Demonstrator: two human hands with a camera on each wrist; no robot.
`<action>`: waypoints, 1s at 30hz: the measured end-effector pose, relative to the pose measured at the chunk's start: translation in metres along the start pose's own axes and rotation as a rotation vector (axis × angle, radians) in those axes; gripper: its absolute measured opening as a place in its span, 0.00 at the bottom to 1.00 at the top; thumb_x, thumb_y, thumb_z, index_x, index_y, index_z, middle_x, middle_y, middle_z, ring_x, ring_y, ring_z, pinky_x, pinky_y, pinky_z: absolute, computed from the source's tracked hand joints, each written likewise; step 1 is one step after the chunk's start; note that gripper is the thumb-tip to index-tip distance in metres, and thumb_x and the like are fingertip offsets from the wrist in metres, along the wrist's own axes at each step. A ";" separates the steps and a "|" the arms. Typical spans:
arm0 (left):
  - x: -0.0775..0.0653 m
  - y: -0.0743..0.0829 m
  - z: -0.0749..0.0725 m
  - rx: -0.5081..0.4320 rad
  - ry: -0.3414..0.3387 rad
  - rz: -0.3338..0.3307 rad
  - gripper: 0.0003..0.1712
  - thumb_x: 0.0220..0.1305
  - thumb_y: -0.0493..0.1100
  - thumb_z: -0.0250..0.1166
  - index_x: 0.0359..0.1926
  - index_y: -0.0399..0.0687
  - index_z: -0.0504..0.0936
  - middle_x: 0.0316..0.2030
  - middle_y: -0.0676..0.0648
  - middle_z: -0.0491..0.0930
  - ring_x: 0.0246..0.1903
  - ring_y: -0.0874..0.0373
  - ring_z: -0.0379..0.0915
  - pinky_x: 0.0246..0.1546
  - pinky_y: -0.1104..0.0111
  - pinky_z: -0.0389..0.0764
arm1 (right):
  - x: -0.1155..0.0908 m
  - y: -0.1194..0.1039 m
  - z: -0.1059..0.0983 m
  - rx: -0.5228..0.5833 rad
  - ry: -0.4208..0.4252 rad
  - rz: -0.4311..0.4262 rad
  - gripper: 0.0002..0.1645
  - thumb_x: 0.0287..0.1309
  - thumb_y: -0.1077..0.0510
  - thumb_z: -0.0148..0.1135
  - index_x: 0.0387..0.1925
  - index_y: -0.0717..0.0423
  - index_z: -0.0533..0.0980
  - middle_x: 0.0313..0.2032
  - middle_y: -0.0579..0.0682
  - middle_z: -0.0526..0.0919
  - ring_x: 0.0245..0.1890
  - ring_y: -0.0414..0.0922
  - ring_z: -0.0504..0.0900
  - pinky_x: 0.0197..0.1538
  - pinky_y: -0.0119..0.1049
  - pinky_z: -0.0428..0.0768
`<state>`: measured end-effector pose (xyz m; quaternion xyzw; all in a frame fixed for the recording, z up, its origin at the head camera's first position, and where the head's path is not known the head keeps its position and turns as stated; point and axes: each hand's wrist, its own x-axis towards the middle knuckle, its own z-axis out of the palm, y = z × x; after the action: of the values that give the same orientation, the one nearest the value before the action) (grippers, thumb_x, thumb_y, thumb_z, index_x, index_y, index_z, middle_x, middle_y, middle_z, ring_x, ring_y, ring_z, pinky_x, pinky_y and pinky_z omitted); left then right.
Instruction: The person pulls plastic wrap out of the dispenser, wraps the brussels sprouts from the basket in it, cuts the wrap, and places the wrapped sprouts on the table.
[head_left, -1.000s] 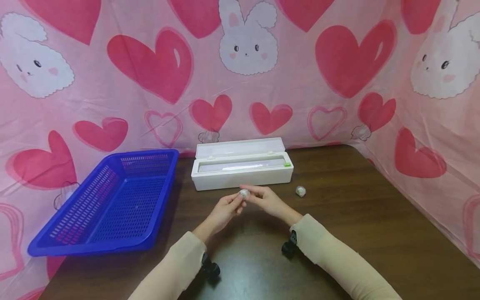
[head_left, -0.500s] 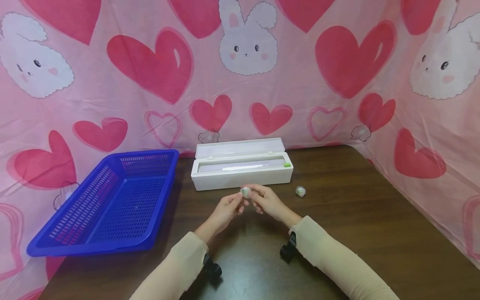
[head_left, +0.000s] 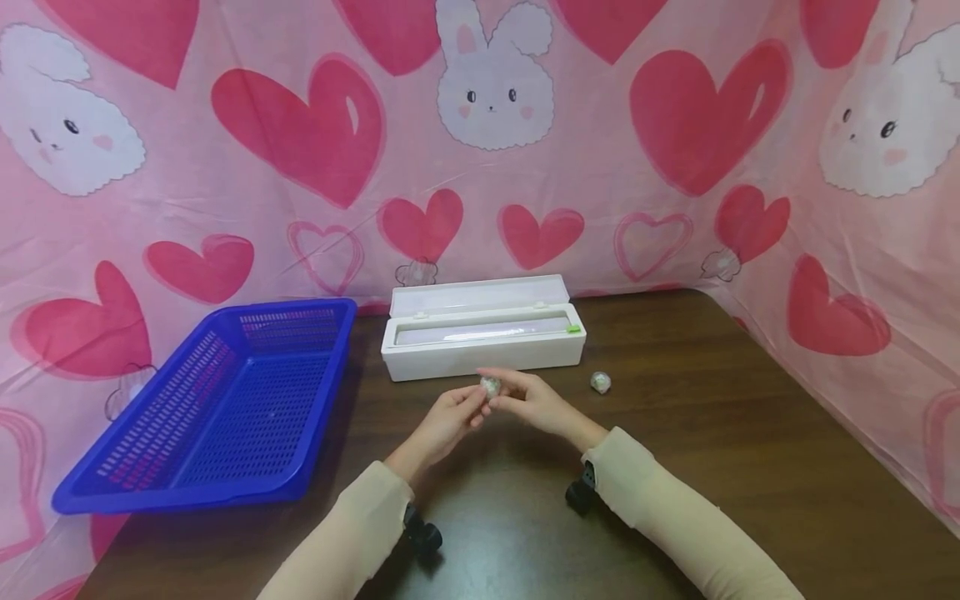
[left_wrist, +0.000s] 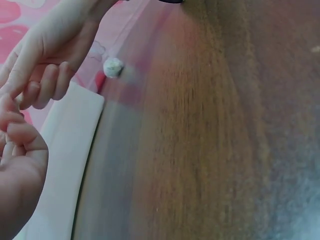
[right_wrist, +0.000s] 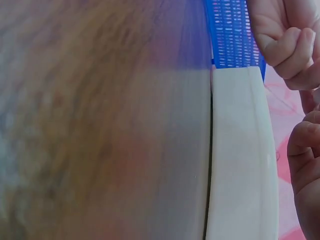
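Observation:
Between both hands, in front of the white box, is a small round whitish-green thing in clear wrap point(head_left: 490, 387). My left hand point(head_left: 447, 419) pinches its lower left side with thumb and finger. From the right, my right hand point(head_left: 536, 403) has its index finger over the top and its thumb at the lower side. In the left wrist view, fingers hide the held thing, and the left hand point(left_wrist: 20, 175) meets the right hand point(left_wrist: 50, 55). A second small wrapped ball point(head_left: 601, 382) lies on the table to the right.
Behind the hands stands a long white cling film dispenser point(head_left: 483, 360), lid raised, with a green slider point(head_left: 573, 329) at its right end. A blue plastic basket point(head_left: 300, 467) stands at the left. A pink heart-and-rabbit cloth point(head_left: 585, 150) hangs around the brown table point(head_left: 712, 433).
My right hand's fingers have moved over the held wrapped ball, drawn in beside it, then reached out over it again. The left hand keeps its pinch, and the second ball stays put.

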<state>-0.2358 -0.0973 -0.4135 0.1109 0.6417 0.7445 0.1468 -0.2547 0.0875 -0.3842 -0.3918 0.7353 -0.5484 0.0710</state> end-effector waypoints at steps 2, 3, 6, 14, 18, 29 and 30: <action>-0.001 0.002 0.001 0.005 0.019 -0.017 0.17 0.69 0.48 0.51 0.31 0.40 0.76 0.22 0.50 0.71 0.21 0.62 0.62 0.27 0.71 0.65 | 0.000 -0.003 0.001 -0.006 0.007 0.004 0.24 0.60 0.67 0.56 0.58 0.65 0.67 0.22 0.55 0.69 0.13 0.38 0.62 0.17 0.29 0.64; -0.001 0.002 0.002 0.006 0.035 -0.022 0.17 0.68 0.48 0.52 0.31 0.40 0.76 0.22 0.50 0.71 0.20 0.62 0.62 0.26 0.71 0.65 | 0.000 -0.003 0.002 -0.004 0.011 0.001 0.23 0.60 0.67 0.56 0.57 0.66 0.68 0.21 0.57 0.69 0.13 0.37 0.62 0.17 0.29 0.64; 0.000 0.000 0.003 0.010 0.078 -0.022 0.17 0.67 0.49 0.54 0.30 0.40 0.78 0.21 0.50 0.72 0.20 0.62 0.62 0.25 0.72 0.65 | -0.001 -0.002 0.004 0.002 0.030 -0.014 0.21 0.60 0.67 0.55 0.55 0.68 0.69 0.19 0.63 0.68 0.13 0.37 0.63 0.17 0.29 0.64; 0.002 -0.004 0.001 0.023 0.111 0.019 0.17 0.64 0.51 0.58 0.30 0.41 0.80 0.21 0.51 0.72 0.20 0.63 0.62 0.25 0.72 0.65 | 0.000 -0.007 0.005 -0.007 0.038 -0.001 0.21 0.61 0.67 0.54 0.55 0.68 0.69 0.21 0.65 0.70 0.13 0.41 0.67 0.16 0.31 0.69; 0.004 -0.001 0.000 0.048 0.122 0.004 0.17 0.65 0.50 0.57 0.34 0.39 0.80 0.21 0.52 0.72 0.19 0.63 0.62 0.23 0.73 0.64 | 0.000 -0.009 0.003 -0.059 0.043 -0.007 0.24 0.59 0.67 0.57 0.58 0.66 0.68 0.22 0.54 0.72 0.14 0.41 0.67 0.16 0.31 0.69; 0.008 0.007 0.004 0.261 0.140 0.003 0.23 0.68 0.51 0.52 0.40 0.32 0.79 0.20 0.52 0.72 0.19 0.61 0.62 0.22 0.71 0.63 | 0.002 -0.010 -0.004 -0.037 0.063 -0.026 0.19 0.56 0.71 0.58 0.49 0.67 0.65 0.19 0.53 0.71 0.13 0.43 0.66 0.16 0.29 0.68; 0.008 0.008 0.004 0.300 0.152 0.018 0.23 0.68 0.51 0.51 0.41 0.33 0.79 0.20 0.51 0.72 0.19 0.61 0.63 0.22 0.71 0.64 | 0.002 -0.010 -0.006 -0.030 0.065 -0.014 0.19 0.57 0.70 0.58 0.49 0.66 0.65 0.19 0.53 0.71 0.13 0.42 0.66 0.17 0.29 0.68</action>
<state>-0.2429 -0.0919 -0.4054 0.0807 0.7540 0.6478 0.0732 -0.2541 0.0901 -0.3730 -0.3798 0.7426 -0.5504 0.0374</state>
